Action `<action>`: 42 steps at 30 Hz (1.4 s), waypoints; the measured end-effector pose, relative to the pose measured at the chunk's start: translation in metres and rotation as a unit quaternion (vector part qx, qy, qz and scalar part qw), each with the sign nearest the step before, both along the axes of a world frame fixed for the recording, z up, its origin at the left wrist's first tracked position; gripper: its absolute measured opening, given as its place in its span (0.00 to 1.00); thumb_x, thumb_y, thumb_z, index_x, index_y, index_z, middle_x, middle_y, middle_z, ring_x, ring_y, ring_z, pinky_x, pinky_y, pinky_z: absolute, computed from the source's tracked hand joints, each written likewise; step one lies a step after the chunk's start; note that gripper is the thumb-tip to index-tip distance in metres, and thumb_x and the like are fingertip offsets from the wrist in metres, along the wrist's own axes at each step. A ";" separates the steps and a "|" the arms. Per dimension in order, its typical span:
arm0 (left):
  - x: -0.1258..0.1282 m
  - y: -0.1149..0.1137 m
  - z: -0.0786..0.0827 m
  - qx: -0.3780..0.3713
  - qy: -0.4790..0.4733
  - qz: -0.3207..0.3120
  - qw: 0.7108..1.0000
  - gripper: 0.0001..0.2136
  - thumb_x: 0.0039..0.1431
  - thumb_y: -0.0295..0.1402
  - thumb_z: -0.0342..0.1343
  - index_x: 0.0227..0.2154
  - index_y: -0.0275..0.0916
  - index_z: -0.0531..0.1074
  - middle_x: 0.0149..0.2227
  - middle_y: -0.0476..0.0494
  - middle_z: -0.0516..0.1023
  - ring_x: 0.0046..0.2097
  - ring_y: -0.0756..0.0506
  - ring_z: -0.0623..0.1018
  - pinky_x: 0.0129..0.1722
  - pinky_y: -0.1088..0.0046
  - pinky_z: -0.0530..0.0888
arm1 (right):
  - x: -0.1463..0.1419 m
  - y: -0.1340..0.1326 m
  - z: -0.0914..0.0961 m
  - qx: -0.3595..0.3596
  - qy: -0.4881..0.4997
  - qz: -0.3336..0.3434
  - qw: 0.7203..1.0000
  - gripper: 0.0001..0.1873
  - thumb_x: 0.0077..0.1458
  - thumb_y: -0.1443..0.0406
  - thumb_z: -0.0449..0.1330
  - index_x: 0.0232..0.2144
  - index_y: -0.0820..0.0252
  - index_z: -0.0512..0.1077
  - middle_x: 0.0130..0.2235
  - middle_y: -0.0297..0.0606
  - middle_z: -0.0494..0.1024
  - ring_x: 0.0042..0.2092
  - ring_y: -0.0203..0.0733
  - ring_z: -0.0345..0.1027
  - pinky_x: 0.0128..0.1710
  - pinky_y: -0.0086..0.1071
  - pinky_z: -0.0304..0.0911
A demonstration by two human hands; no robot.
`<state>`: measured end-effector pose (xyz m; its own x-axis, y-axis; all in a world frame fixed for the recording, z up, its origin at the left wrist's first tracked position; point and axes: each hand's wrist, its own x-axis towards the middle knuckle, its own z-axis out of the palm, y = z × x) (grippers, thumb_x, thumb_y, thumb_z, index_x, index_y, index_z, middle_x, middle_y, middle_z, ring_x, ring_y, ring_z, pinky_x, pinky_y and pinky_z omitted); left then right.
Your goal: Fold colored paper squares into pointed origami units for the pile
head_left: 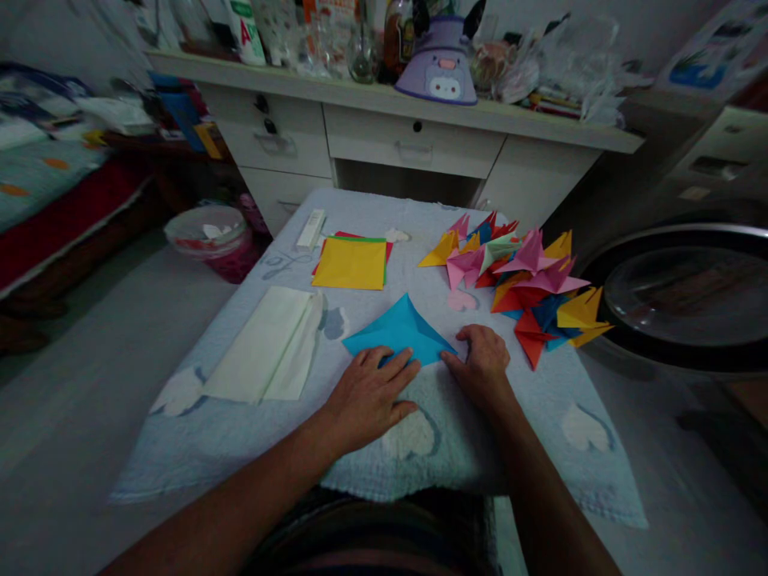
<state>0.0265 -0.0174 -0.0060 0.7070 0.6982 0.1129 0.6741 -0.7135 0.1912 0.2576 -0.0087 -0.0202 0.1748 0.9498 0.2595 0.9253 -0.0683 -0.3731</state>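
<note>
A folded blue paper (399,332) lies on the light blue towel (516,432) that covers a low table. My left hand (369,396) rests flat on the paper's near left edge, fingers spread. My right hand (483,364) presses on the paper's right corner with fingers curled down. A pile of folded paper shapes (522,276) in pink, yellow, orange, blue and green lies just right of the blue paper. A stack of square sheets (351,262), yellow on top, sits behind it.
A folded white cloth (270,344) lies on the towel at the left. A small white tube (310,229) is near the back edge. A pink bin (210,238) stands on the floor to the left. A cluttered white desk (414,144) stands behind, a round appliance door (684,296) at the right.
</note>
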 end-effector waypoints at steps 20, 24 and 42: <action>-0.002 0.001 -0.001 0.010 0.002 -0.010 1.000 0.26 0.63 0.48 0.52 0.61 0.48 0.60 0.66 0.49 0.61 0.57 0.36 0.63 0.52 0.55 0.64 | 0.003 -0.001 0.001 -0.007 0.012 -0.001 1.000 0.09 0.55 0.65 0.57 0.40 0.54 0.72 0.46 0.41 0.73 0.49 0.52 0.61 0.50 0.46 0.53; -0.001 0.001 -0.002 0.011 -0.002 -0.011 1.000 0.25 0.63 0.48 0.51 0.61 0.48 0.61 0.66 0.49 0.61 0.56 0.36 0.63 0.52 0.55 0.63 | 0.002 0.000 0.001 -0.012 0.023 -0.005 1.000 0.11 0.54 0.66 0.56 0.40 0.53 0.73 0.47 0.41 0.72 0.50 0.53 0.61 0.51 0.48 0.53; 0.001 0.001 0.000 0.002 0.005 -0.005 1.000 0.24 0.63 0.46 0.53 0.60 0.46 0.62 0.65 0.48 0.62 0.57 0.36 0.63 0.53 0.55 0.64 | -0.033 -0.039 0.018 0.033 0.120 0.284 0.951 0.19 0.58 0.75 0.48 0.47 0.58 0.72 0.46 0.44 0.76 0.48 0.44 0.70 0.50 0.41 0.67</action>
<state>0.0272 -0.0163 -0.0059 0.7147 0.6910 0.1078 0.6693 -0.7205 0.1813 0.2242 -0.0479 -0.0025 -0.2998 0.8916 0.3393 0.6938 0.4479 -0.5639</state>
